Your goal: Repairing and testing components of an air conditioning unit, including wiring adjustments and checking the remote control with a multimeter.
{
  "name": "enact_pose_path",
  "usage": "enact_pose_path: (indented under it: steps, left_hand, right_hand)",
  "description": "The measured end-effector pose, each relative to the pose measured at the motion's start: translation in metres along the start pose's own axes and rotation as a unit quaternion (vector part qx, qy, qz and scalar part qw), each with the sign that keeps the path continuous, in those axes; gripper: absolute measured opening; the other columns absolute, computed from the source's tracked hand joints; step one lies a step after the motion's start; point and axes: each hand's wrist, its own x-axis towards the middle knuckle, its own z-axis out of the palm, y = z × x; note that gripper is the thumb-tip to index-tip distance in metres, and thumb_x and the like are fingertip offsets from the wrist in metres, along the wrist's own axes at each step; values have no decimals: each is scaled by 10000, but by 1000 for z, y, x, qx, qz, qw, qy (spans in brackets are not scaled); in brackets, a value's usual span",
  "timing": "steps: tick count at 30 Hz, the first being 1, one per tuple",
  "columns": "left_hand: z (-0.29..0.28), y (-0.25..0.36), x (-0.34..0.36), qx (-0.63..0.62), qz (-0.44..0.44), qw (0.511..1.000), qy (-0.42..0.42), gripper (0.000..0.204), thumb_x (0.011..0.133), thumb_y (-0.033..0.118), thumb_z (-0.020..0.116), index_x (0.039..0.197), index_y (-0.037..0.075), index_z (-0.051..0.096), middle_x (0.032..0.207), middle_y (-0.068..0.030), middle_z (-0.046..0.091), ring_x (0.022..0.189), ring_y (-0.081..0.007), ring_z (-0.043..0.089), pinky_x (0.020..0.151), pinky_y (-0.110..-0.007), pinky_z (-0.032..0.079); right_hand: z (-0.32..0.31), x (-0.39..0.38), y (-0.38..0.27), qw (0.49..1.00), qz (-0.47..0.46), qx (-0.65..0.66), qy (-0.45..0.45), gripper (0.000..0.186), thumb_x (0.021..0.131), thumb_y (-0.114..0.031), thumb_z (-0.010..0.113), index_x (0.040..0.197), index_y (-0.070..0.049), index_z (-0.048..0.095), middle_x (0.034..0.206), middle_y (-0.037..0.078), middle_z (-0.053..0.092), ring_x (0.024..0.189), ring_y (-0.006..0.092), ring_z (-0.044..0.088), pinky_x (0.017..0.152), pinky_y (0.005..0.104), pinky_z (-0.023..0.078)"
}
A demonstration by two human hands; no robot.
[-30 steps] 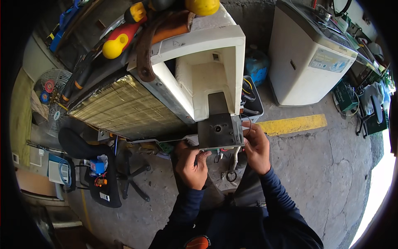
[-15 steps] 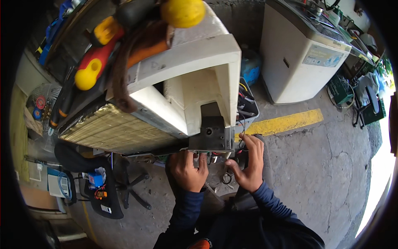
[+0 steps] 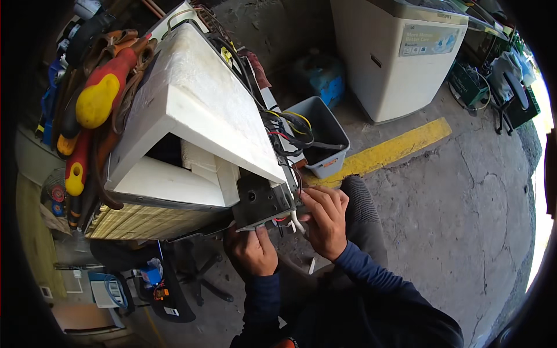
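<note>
A partly opened air conditioner (image 3: 203, 110) stands before me, with white foam walls and a finned coil (image 3: 136, 221) on its near side. At its right end sits a dark metal control box (image 3: 264, 200). My left hand (image 3: 252, 252) is closed on the box's lower edge, thumb in front, other fingers partly hidden beneath. My right hand (image 3: 326, 220) is closed at the box's right side, where thin wires and a thick white cable (image 3: 297, 222) come out. What lies between its fingertips is hidden.
Red-and-yellow handled tools (image 3: 104, 93) in a brown leather pouch rest on the unit's left. Beyond its right side stand a grey bin (image 3: 331, 142), a blue tank (image 3: 325, 78) and a white washing machine (image 3: 400, 64). A black office chair (image 3: 174, 298) stands at lower left.
My view has shifted, showing more of the unit's top and the bin. My right hand has moved in from beside the box to its edge and closed. The left hand stays on the box.
</note>
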Motion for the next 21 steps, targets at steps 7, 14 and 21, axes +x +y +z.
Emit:
enact_pose_path:
  steps: [7, 14, 21]
  left_hand:
    - [-1, 2, 8, 27, -53, 997, 49, 213, 922, 143, 820, 806, 5, 706, 643, -84, 612, 541, -273, 452, 581, -374, 440]
    - [-3, 9, 26, -25, -148, 984, 99, 398, 798, 213, 960, 718, 26, 619, 586, -30, 515, 537, -191, 368, 564, -316, 393]
    - [11, 15, 23, -44, -186, 971, 141, 481, 738, 249, 1001, 685, 55, 564, 585, 7, 483, 544, -161, 376, 557, -297, 371]
  right_hand:
    - [7, 15, 13, 1000, -1, -13, 27, 498, 840, -252, 811, 1292, -89, 679, 1315, 80, 644, 1199, 289, 583, 1041, 468, 381]
    - [20, 17, 17, 999, -4, 3, 51, 505, 818, -222, 820, 1281, -86, 672, 1328, 95, 625, 1206, 305, 567, 1030, 467, 397]
    - [25, 21, 27, 998, -19, 50, 44, 463, 832, -183, 811, 1258, -66, 671, 1316, 114, 626, 1191, 319, 575, 1010, 471, 420]
